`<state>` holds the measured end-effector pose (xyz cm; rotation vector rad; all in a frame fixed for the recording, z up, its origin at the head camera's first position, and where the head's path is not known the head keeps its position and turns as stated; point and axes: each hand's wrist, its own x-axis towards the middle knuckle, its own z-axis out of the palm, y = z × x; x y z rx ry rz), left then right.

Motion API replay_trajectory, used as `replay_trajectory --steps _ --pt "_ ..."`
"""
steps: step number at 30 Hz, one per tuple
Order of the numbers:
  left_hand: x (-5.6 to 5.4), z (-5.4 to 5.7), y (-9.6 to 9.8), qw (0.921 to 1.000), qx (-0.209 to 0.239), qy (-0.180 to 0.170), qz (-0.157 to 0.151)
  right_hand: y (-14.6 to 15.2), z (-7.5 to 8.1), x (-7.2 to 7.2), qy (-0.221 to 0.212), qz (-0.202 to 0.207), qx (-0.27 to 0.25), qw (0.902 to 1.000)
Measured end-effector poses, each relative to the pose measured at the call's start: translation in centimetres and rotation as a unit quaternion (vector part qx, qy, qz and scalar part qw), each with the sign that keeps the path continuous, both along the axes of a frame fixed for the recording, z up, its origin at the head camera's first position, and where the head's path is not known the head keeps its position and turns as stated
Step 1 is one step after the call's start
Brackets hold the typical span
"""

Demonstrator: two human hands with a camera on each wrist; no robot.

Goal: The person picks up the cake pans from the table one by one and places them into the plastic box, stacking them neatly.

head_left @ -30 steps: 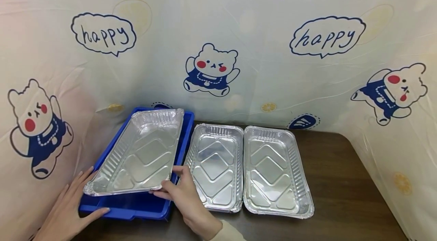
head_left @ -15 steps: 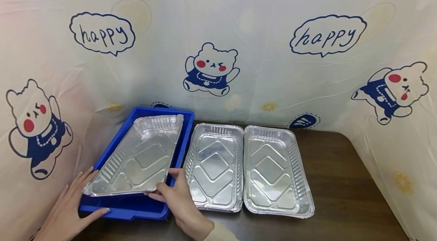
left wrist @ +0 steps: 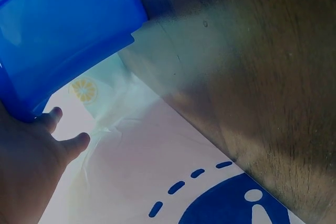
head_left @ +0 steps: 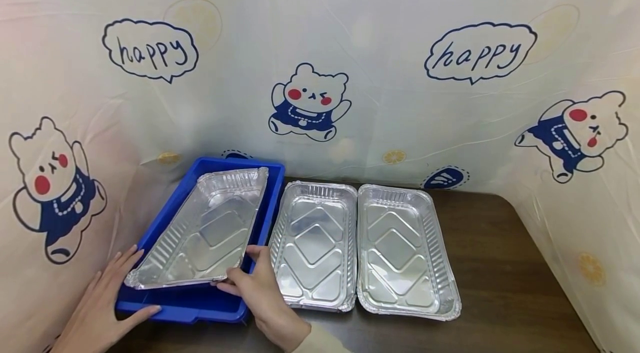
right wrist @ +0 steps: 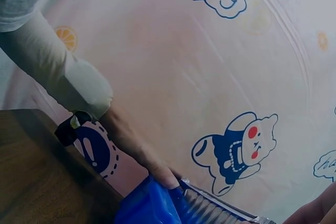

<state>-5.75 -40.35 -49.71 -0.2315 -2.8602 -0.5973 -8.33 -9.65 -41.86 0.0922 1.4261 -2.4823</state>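
A silver foil tray [head_left: 215,230] lies at a slant in the blue plastic bin [head_left: 185,311], its near end raised over the bin's front. My right hand [head_left: 267,292] pinches its near right corner, thumb on top of the rim and fingers at the side and below. At the bin's near left corner rests my left hand [head_left: 102,303], fingers straight along the side and thumb stretched over the front rim. In the left wrist view, fingers of the left hand [left wrist: 31,156] extend beside the blue bin [left wrist: 68,30]. The right wrist view catches the foil tray [right wrist: 215,203] by its ribbed side.
Two more foil trays, a middle one [head_left: 315,242] and a right one [head_left: 400,253], stand side by side right of the bin. Brown wooden tabletop [head_left: 505,264] shows on the right. A printed cloth [head_left: 380,108] encloses the back and sides.
The foil tray's far end has dropped lower inside the blue bin. My right hand has shifted slightly left with its corner; the left hand has stayed in place.
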Motion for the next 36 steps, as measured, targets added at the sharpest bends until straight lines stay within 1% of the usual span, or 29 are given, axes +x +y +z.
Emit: replay_trajectory --steps 6,9,12,15,18,23,27,30,34,36 --pt "0.1 -0.1 -0.1 0.9999 0.003 0.008 -0.008 0.1 0.2 -0.2 -0.009 0.018 -0.003 0.9998" --pt "0.1 -0.2 0.0 0.9998 0.006 0.016 -0.014 0.2 0.3 -0.2 -0.012 0.04 0.019 0.999" --pt "0.1 -0.2 0.0 0.9994 0.01 0.027 -0.021 0.5 0.4 -0.1 -0.006 0.075 0.056 0.9955" --pt "0.2 -0.3 0.0 0.9991 0.012 0.032 -0.026 1.0 0.5 0.1 0.004 0.101 0.099 0.9899" --pt "0.1 -0.3 0.0 0.999 0.012 0.033 -0.028 1.5 0.5 0.2 0.018 0.123 0.128 0.9839" --pt "0.1 -0.1 0.0 0.9995 0.009 0.022 -0.02 1.9 0.4 0.5 0.032 0.16 0.145 0.976" --pt "0.1 -0.1 0.0 0.9996 0.01 0.019 -0.019 2.1 0.3 0.7 0.044 0.192 0.169 0.9659" --pt "0.1 -0.1 0.0 0.9993 0.011 0.026 -0.024 2.4 0.4 0.8 0.062 0.201 0.207 0.9555" --pt "0.1 -0.2 -0.1 0.9991 0.01 0.03 -0.027 2.8 0.8 1.0 0.074 0.201 0.248 0.9448" --pt "0.1 -0.2 -0.1 0.9993 0.008 0.027 -0.026 3.1 1.1 1.0 0.075 0.201 0.254 0.9431"
